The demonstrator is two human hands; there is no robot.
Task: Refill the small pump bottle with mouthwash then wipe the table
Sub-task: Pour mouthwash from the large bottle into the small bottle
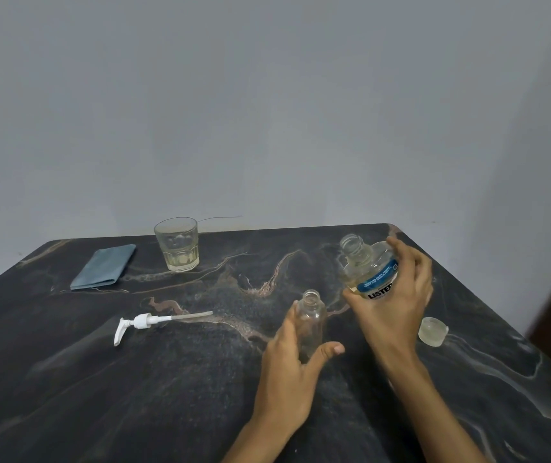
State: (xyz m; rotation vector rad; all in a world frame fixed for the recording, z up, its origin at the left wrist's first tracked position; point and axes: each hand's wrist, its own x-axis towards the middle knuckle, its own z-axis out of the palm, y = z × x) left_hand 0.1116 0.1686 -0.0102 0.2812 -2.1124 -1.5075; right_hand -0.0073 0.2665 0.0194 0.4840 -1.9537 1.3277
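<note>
The small clear pump bottle point(312, 315) stands upright and uncapped on the dark marbled table point(200, 379). My left hand point(295, 369) holds its lower body between fingers and thumb. My right hand point(397, 295) grips the open mouthwash bottle point(365, 267), which has a blue label and tilts left, its mouth above and to the right of the small bottle's opening. The white pump head point(140, 324) with its tube lies on the table to the left. The mouthwash cap point(432, 331) sits upside down to the right of my right wrist.
A glass point(177, 243) with a little pale liquid stands near the table's far edge. To its left lies a folded blue cloth point(103, 267). A plain grey wall rises behind the table, and the table's right edge runs diagonally past the cap.
</note>
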